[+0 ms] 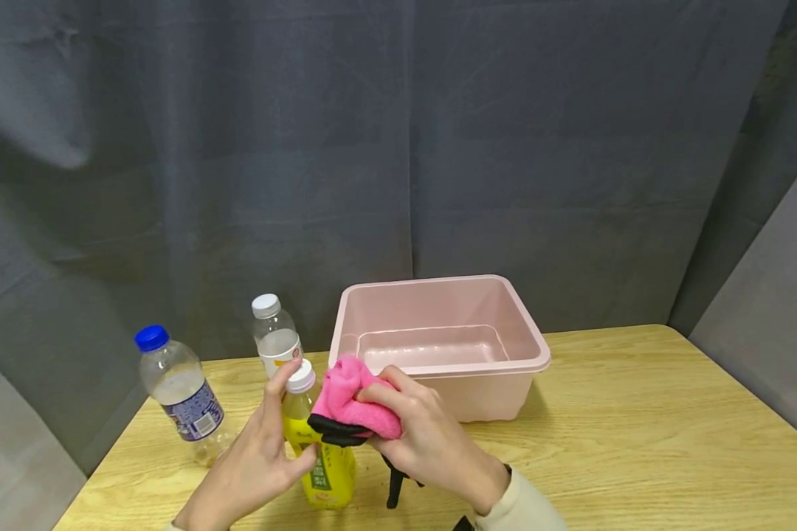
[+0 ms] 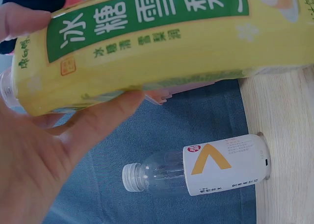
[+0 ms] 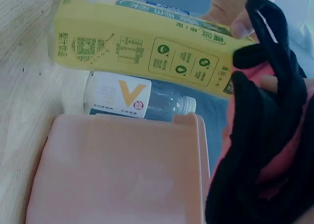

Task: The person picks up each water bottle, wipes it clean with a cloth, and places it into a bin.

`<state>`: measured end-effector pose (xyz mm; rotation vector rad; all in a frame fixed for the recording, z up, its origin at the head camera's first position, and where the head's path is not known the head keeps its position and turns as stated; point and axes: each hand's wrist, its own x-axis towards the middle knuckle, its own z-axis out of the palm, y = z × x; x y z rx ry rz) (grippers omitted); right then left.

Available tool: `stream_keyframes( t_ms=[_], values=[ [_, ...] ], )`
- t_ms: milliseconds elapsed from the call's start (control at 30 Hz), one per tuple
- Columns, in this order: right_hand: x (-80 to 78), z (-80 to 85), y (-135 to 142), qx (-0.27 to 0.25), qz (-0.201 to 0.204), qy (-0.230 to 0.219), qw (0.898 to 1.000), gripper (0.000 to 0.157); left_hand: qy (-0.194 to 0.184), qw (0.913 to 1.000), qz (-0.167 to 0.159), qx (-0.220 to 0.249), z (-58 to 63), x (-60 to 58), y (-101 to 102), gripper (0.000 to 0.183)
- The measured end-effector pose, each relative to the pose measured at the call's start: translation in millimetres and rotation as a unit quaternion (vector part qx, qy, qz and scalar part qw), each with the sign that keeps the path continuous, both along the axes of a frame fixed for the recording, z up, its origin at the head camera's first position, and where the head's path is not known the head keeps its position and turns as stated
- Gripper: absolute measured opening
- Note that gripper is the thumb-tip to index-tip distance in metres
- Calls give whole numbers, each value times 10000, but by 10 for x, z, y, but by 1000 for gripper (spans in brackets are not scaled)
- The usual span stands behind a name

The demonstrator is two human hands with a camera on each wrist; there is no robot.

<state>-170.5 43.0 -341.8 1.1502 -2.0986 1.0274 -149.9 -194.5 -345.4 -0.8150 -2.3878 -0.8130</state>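
In the head view my left hand [image 1: 255,450] holds a yellow-labelled drink bottle [image 1: 335,476] with a white cap near its neck, thumb on the front of the label. The left wrist view shows that thumb and the fingers on either side of the bottle [image 2: 147,52]. My right hand [image 1: 432,431] grips a bunched pink cloth [image 1: 352,394] with black edging, close beside the bottle's upper part. A black strap [image 1: 395,483] hangs below this hand. From the right wrist, the cloth's black trim and loops [image 3: 267,28] show large, near the bottle's cap end.
Behind the hands stands a pink plastic bin [image 1: 438,380] on the wooden table [image 1: 637,442]. A clear bottle with a white label [image 1: 282,354] stands left of the bin. Farther left is a blue-capped bottle [image 1: 189,402]. A dark curtain [image 1: 505,147] hangs along the table's back edge.
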Motion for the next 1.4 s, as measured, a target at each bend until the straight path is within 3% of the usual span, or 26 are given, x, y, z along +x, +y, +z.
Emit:
stream_keyframes(
  t_ms=[100, 167, 267, 367, 467, 733, 800, 967, 1200, 1300, 1400],
  values=[
    [-10, -52, 16, 654, -187, -337, 9971, 30, 23, 10000, 7, -9, 0, 3, 8, 104],
    [-27, -135, 17, 1309, -312, -655, 9887, 29, 29, 10000, 18, -20, -2, 8, 14, 104],
    [-68, -308, 1, 2361, -467, -1131, 9640, 31, -27, 10000, 32, -21, -3, 16, 22, 105],
    [-100, -465, -16, 3063, -563, -1245, 9421, 34, -100, 9999, 82, -3, -4, 22, 26, 106],
    [-115, -553, -23, 3316, -605, -1111, 9349, 36, -140, 9998, 103, 11, -5, 23, 26, 106],
    [-104, -510, -21, 3391, -691, -888, 9340, 34, -198, 9997, 115, 25, 0, 20, 17, 106],
    [-99, -459, -9, 3309, -700, -765, 9379, 35, -257, 9996, 131, 48, 1, 23, 16, 106],
    [-55, -239, 35, 2626, -538, -557, 9618, 40, -330, 9993, 182, 77, 2, 37, 16, 106],
    [18, -22, 38, 966, -485, 272, 9938, 41, -151, 9998, 120, 71, -1, 31, 11, 107],
    [14, 11, 6, -44, -330, 433, 9985, 46, -62, 9999, 37, 75, 5, 25, 5, 108],
    [8, 28, -32, -801, -75, 313, 9963, 51, 1, 10000, -57, 62, 9, 5, 3, 106]
  ],
)
